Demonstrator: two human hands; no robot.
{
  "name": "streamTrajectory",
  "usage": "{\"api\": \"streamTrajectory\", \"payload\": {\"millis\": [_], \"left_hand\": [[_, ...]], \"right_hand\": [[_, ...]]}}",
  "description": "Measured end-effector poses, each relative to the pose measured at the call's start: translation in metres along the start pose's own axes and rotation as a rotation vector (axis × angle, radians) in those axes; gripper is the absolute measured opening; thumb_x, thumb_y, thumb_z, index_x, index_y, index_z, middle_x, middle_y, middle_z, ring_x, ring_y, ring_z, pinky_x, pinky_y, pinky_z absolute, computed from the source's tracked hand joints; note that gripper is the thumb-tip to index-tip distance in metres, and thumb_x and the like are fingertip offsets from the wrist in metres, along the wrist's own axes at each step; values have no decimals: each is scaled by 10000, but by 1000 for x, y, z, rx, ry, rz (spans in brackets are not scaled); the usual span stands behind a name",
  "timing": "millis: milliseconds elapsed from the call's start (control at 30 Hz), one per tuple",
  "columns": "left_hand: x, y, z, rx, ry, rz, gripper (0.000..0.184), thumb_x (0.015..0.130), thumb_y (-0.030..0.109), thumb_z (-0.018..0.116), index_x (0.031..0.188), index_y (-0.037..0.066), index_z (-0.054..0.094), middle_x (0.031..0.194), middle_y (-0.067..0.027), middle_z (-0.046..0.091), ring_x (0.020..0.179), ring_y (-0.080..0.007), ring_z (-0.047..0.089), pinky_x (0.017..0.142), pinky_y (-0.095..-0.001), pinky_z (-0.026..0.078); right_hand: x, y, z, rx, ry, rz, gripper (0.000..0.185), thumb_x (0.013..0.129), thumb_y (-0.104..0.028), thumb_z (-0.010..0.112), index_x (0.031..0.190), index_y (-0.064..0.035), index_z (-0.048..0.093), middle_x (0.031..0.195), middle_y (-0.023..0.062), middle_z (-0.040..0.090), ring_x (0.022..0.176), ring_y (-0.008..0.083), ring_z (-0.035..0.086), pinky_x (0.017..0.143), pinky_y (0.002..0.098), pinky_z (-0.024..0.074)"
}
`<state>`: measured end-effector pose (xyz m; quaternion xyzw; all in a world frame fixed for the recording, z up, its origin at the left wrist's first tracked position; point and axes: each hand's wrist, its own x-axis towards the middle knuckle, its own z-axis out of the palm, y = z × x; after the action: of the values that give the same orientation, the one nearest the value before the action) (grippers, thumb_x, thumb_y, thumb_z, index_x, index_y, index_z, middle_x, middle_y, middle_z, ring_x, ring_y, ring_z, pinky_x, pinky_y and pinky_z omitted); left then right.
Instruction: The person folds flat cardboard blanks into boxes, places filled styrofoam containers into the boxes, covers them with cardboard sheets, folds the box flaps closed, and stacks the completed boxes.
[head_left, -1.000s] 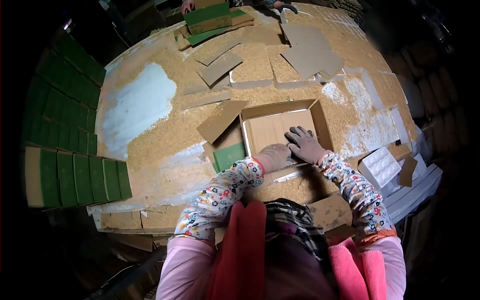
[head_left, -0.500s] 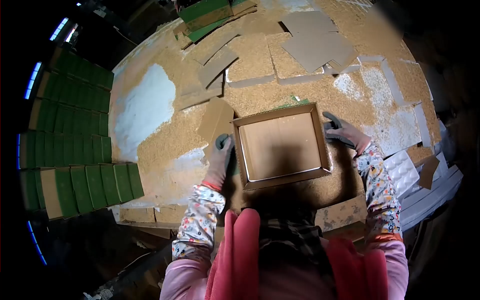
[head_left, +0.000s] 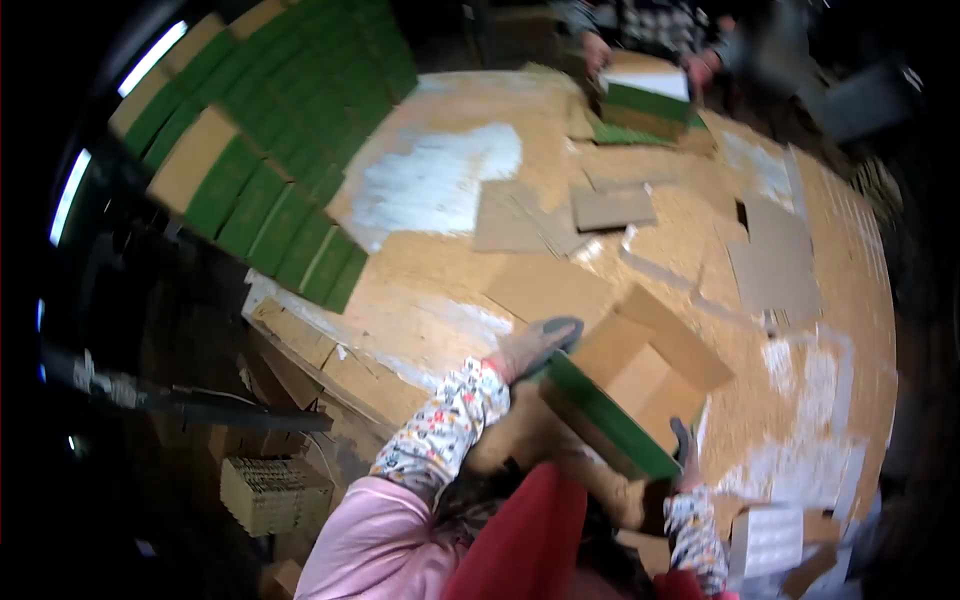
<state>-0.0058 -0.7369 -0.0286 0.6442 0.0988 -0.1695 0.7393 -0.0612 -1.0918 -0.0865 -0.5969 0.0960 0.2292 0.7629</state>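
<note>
An open cardboard box, green outside and brown inside, stands slanted on the sawdust-covered table in front of me. My left hand, gloved with dark fingertips, is closed at the box's left corner. At the right corner is my right hand, partly hidden, with a dark glove tip at the box edge. Inside the box a lighter brown bottom shows, and the tray seen earlier is not visible. A flat brown cardboard piece lies just beyond the box.
Stacked green boxes rise at the left. Grey cardboard sheets lie at the right of the table. Across it, a person's hands hold another green box. A white moulded tray is at the lower right.
The view has swung left. My hands, apart on either side of a box half a second ago, are now at the corners of a green-sided box. The white-edged insert no longer shows.
</note>
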Motion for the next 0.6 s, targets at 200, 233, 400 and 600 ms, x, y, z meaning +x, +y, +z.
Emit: {"api": "streamTrajectory", "payload": {"millis": [200, 233, 400, 600], "left_hand": [[-184, 57, -208, 835, 968, 669, 566, 797, 248, 691, 1276, 57, 456, 1301, -225, 401, 1206, -384, 403, 1036, -423, 342], [-211, 78, -258, 914, 1243, 728, 592, 785, 210, 705, 1290, 57, 436, 1295, -237, 387, 1194, -386, 408, 1031, -427, 338], [-328, 262, -488, 703, 1918, 1241, 635, 857, 326, 612, 1338, -1, 356, 1341, -246, 385, 1252, -352, 359, 1065, -424, 262], [-293, 275, -771, -515, 1015, 1224, 600, 908, 545, 470, 1239, 51, 552, 1243, -88, 556, 1144, -221, 492, 994, -320, 338]], "right_hand": [[-11, -66, 175, 165, -199, -179, 529, 911, -378, 520, 1300, -26, 449, 1323, 153, 466, 1165, 245, 483, 962, 358, 423], [-2, -80, 220, 186, -245, -223, 537, 908, -384, 523, 1301, -25, 448, 1329, 154, 461, 1168, 247, 479, 963, 360, 422], [27, -179, 449, 338, -464, -526, 579, 894, -415, 536, 1309, -22, 440, 1357, 156, 433, 1186, 256, 462, 968, 372, 416], [54, -265, 741, -18, -448, -756, 799, 820, -523, 572, 1342, 30, 326, 1396, 202, 368, 1242, 299, 398, 1010, 386, 360]]}}
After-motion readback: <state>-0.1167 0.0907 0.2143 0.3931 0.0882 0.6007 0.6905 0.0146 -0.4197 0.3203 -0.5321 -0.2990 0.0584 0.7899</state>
